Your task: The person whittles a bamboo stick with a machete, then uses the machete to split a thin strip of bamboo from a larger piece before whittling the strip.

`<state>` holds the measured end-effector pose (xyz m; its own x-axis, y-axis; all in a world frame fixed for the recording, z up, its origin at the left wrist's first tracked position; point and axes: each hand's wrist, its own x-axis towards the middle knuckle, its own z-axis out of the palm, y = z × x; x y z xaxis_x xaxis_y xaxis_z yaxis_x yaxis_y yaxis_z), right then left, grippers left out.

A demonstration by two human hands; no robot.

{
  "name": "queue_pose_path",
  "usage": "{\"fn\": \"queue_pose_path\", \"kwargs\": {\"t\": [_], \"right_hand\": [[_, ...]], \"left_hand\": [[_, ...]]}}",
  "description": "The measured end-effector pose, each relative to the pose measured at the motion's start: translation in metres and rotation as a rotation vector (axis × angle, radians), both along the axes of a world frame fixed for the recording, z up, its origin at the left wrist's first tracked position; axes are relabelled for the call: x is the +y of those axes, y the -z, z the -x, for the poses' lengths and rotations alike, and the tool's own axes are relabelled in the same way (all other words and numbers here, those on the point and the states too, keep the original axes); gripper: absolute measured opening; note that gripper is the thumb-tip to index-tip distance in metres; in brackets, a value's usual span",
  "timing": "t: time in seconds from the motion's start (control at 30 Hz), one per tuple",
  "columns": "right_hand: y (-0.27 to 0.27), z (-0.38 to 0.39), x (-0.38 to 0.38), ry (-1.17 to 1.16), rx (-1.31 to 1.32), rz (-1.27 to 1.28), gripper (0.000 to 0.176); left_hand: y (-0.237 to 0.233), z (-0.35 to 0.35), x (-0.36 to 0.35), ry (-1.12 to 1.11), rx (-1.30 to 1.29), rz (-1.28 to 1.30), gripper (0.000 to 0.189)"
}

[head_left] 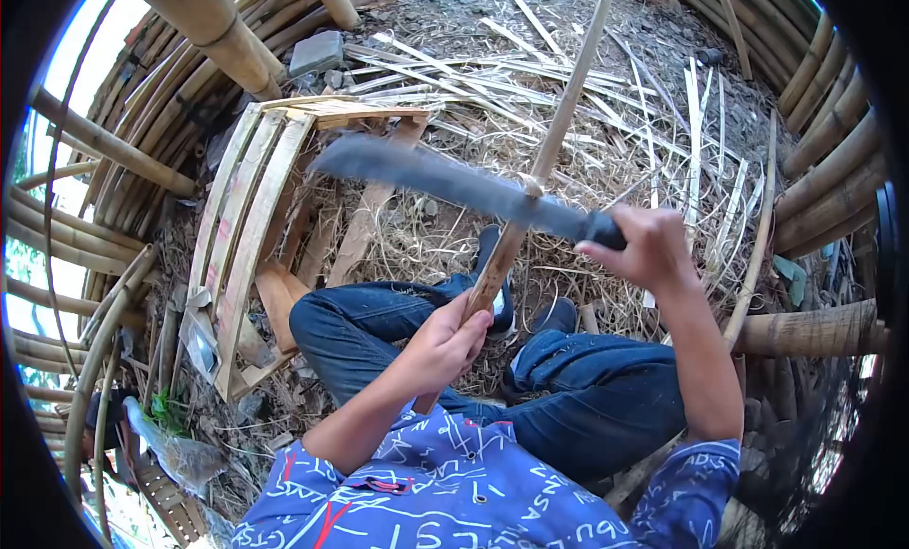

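Note:
My left hand [449,345] is wrapped round the lower part of a long bamboo strip [559,132], which slants up and away from my lap. In my right hand [653,251] is the black handle of a machete [426,177]. Its broad dark blade points left and crosses the strip above my left hand, slightly smeared by motion. A small curl of shaving [532,184] shows on the strip right at the blade's edge. The strip's lower end reaches my shirt front.
A slatted wooden crate [248,237] lies to the left of my knees. Bamboo strips [445,76] and curly shavings [398,251] cover the ground ahead. Stacked bamboo poles [828,161] line the right side, with more poles [123,151] at the left. A grey block [316,53] rests behind the crate.

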<state>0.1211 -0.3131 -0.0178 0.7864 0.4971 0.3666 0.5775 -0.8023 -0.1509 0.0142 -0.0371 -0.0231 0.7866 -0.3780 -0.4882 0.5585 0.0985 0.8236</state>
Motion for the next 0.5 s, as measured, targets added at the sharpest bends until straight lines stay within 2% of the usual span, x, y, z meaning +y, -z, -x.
{"fn": "queue_pose_path", "kwargs": {"t": [0.07,0.1,0.13,0.17,0.2,0.23,0.3,0.33,0.37,0.4,0.43,0.5], "right_hand": [[0.004,-0.002,-0.002,-0.111,-0.019,-0.008,0.060],[0.011,-0.015,-0.014,-0.091,-0.020,-0.084,0.062],[0.014,-0.020,-0.021,-0.010,-0.028,-0.022,0.062],[0.013,-0.024,-0.025,0.060,-0.045,0.046,0.063],[0.022,-0.024,-0.024,0.046,0.017,-0.009,0.063],[0.010,-0.016,-0.013,0.049,0.078,-0.002,0.064],[0.005,-0.007,0.003,-0.137,-0.022,-0.033,0.064],[-0.004,-0.006,0.007,-0.205,-0.083,0.043,0.063],[-0.002,-0.014,0.000,-0.193,-0.077,0.038,0.063],[0.003,-0.025,-0.013,-0.026,0.012,0.019,0.063],[0.007,-0.029,-0.022,0.134,0.097,0.007,0.063],[0.008,-0.030,-0.022,0.130,0.063,0.048,0.062]], "left_hand": [[-0.003,0.003,0.003,0.008,-0.033,0.003,0.009],[-0.007,0.007,0.006,0.000,-0.061,-0.001,0.010],[-0.017,0.000,0.006,-0.019,0.046,-0.112,0.011],[-0.013,-0.005,0.009,0.029,-0.038,-0.063,0.012],[-0.010,-0.001,0.008,-0.006,-0.017,-0.009,0.012],[-0.008,0.000,0.005,-0.031,-0.006,0.044,0.011],[-0.004,0.005,0.004,-0.046,-0.009,0.024,0.010],[-0.005,0.008,0.006,-0.019,-0.016,0.006,0.010],[-0.005,0.009,0.009,0.009,-0.021,-0.013,0.010],[-0.005,0.012,0.014,0.019,-0.102,-0.084,0.011],[-0.013,0.002,0.014,0.021,-0.020,-0.039,0.010],[-0.009,0.003,0.013,0.053,0.013,-0.002,0.009]]}}
